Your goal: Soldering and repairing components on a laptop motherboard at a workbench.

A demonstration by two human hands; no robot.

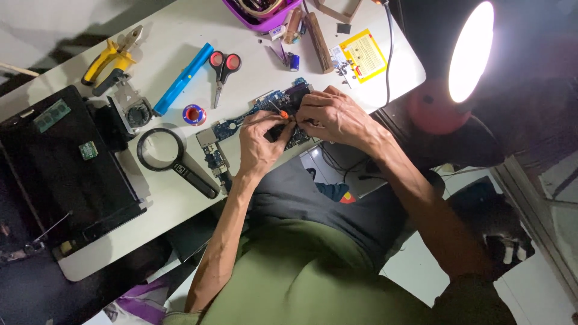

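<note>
A blue circuit board [232,125] lies at the near edge of the white table [180,48]. My left hand [260,144] rests on the board and grips a thin tool with an orange tip [278,112], pointed at the board's middle. My right hand [334,114] presses down on the board's right end, fingers curled over a dark part there; what lies under the fingers is hidden.
A black magnifying glass [171,157] lies left of the board, with a solder spool [194,114], red-handled scissors [221,71], a blue tool [182,78] and yellow pliers [111,60] behind it. An opened black laptop shell [60,168] fills the left. A bright lamp [472,51] shines at right.
</note>
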